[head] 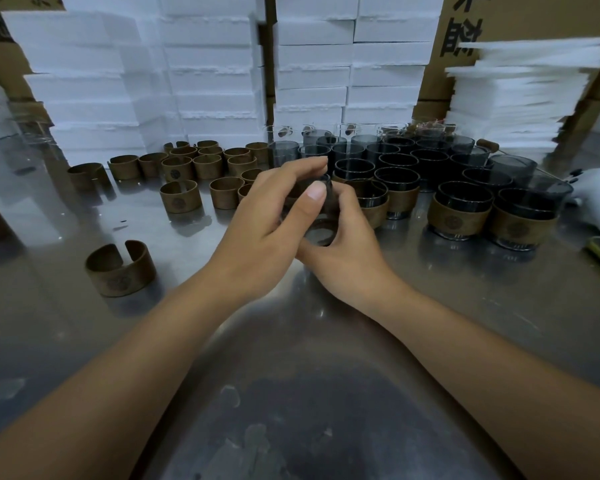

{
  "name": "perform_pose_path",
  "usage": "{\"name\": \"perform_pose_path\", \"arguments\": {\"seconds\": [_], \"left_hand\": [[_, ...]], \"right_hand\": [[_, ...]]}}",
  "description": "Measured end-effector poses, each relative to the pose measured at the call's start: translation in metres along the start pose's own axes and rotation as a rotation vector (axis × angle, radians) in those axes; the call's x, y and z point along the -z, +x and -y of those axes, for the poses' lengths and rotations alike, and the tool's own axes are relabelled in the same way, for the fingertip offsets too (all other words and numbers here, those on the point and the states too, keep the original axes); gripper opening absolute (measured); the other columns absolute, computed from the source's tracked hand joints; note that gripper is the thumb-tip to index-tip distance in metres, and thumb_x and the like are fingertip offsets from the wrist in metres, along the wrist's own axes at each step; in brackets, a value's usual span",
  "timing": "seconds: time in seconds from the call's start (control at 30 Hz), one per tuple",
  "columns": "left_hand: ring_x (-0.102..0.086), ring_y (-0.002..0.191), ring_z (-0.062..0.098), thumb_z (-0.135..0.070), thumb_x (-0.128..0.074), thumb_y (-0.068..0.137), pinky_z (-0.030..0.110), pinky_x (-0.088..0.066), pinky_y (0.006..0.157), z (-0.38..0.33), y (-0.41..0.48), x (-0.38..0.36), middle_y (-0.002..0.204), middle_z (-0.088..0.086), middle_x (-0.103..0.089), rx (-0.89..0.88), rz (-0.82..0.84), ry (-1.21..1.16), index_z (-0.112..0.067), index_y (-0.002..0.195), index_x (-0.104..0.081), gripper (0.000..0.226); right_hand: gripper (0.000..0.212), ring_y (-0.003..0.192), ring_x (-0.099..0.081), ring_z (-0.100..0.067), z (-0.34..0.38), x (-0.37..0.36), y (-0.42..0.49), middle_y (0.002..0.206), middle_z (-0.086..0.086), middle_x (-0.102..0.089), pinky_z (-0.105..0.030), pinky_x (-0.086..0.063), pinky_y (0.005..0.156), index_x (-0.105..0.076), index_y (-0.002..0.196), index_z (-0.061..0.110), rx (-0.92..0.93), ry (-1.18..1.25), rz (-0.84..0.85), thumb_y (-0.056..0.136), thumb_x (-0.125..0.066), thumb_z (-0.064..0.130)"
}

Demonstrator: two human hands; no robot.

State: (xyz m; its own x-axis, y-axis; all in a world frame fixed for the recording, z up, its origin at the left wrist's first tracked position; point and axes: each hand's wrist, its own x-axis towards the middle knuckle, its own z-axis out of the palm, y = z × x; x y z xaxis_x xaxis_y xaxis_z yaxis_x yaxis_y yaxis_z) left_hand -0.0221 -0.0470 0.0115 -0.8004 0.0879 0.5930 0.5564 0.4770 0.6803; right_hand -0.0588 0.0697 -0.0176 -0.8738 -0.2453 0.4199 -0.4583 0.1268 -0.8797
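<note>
Steel, grey and shiny, made the desk [291,375] under the two bare arms. Just past the arms, the left hand [264,216] and the right hand [347,251] met above the desk. Between them was a small dark glass cup [322,184] with a brown split band [321,234] round its lower part. The left fingers were curled over the cup, with the thumb pressed on its side. The right fingers were curled round the band from below. How far the band was on, I could not tell, because the hands hid most of it.

The step in hand looked like pushing the band onto the cup. The next move would likely need the band pressed snug and straight. Then the cup could go down beside the banded cups [459,209] on the right, set softly, since glass slips and chips.

Off to the left, one lone brown band [120,268] lay by itself. Farther back stood a bunch of loose brown bands [201,164]. Bare dark cups [395,155] stood behind the banded ones. Last came tall stacks of white foam boxes [205,81] and a pile of white foam sheets [520,91].
</note>
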Motion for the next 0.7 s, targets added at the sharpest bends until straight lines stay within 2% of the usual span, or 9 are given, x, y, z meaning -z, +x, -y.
{"name": "perform_pose_path", "arguments": {"seconds": [0.1,0.23,0.3,0.4,0.47,0.57,0.7], "left_hand": [[-0.049,0.124,0.007,-0.044,-0.038,0.09,0.031,-0.041,0.105,-0.005,-0.001,-0.001,0.124,-0.003,-0.058,-0.04,-0.005,-0.02,-0.024,0.126,-0.052,0.043],[-0.056,0.115,0.01,-0.039,-0.043,0.089,0.035,-0.046,0.1,-0.01,-0.002,-0.001,0.113,-0.001,-0.064,-0.082,-0.037,-0.057,-0.023,0.116,-0.057,0.034],[-0.057,0.111,0.008,-0.033,-0.047,0.092,0.033,-0.047,0.097,-0.011,-0.001,0.0,0.109,0.0,-0.064,-0.088,-0.06,-0.049,-0.023,0.113,-0.058,0.026],[-0.058,0.108,0.009,-0.025,-0.048,0.092,0.034,-0.048,0.096,-0.01,-0.001,-0.001,0.106,0.001,-0.065,-0.068,-0.102,-0.049,-0.026,0.108,-0.058,0.02],[-0.06,0.106,0.011,-0.024,-0.048,0.091,0.036,-0.048,0.094,-0.009,0.0,0.0,0.103,-0.002,-0.065,-0.056,-0.142,-0.054,-0.028,0.104,-0.059,0.017],[-0.06,0.103,0.014,-0.023,-0.048,0.091,0.037,-0.049,0.092,-0.006,0.002,0.001,0.096,-0.01,-0.063,-0.049,-0.197,-0.037,-0.025,0.102,-0.06,0.016],[-0.06,0.102,0.01,-0.022,-0.048,0.092,0.032,-0.048,0.091,0.001,0.003,0.002,0.095,-0.014,-0.063,-0.026,-0.247,0.042,-0.024,0.102,-0.06,0.015]], "right_hand": [[0.061,0.102,-0.059,0.001,0.001,0.001,0.001,0.113,0.008,-0.06,-0.022,-0.049,0.09,-0.042,0.127,0.018,-0.015,0.006,-0.012,0.076,-0.076,0.011],[0.055,0.088,-0.057,0.012,0.0,0.002,0.002,0.104,0.015,-0.058,-0.009,-0.048,0.075,-0.041,0.118,0.025,-0.054,0.027,-0.041,0.077,-0.076,0.013],[0.054,0.09,-0.059,0.006,0.0,0.003,0.003,0.104,0.012,-0.06,-0.014,-0.051,0.076,-0.041,0.116,0.026,-0.084,0.037,-0.062,0.077,-0.076,0.015],[0.058,0.096,-0.063,-0.01,-0.001,0.002,0.004,0.107,0.003,-0.063,-0.035,-0.055,0.082,-0.042,0.122,0.022,-0.124,0.064,-0.08,0.076,-0.077,0.016],[0.059,0.097,-0.063,-0.015,-0.001,0.001,0.004,0.107,0.0,-0.063,-0.043,-0.056,0.082,-0.042,0.123,0.023,-0.143,0.081,-0.096,0.076,-0.076,0.016],[0.057,0.096,-0.063,-0.015,-0.002,0.001,0.005,0.106,0.002,-0.063,-0.046,-0.055,0.082,-0.042,0.122,0.024,-0.156,0.083,-0.116,0.075,-0.075,0.016],[0.055,0.093,-0.063,-0.01,-0.001,0.002,0.004,0.102,0.006,-0.063,-0.044,-0.056,0.082,-0.043,0.12,0.026,-0.164,0.078,-0.121,0.076,-0.075,0.017]]}}
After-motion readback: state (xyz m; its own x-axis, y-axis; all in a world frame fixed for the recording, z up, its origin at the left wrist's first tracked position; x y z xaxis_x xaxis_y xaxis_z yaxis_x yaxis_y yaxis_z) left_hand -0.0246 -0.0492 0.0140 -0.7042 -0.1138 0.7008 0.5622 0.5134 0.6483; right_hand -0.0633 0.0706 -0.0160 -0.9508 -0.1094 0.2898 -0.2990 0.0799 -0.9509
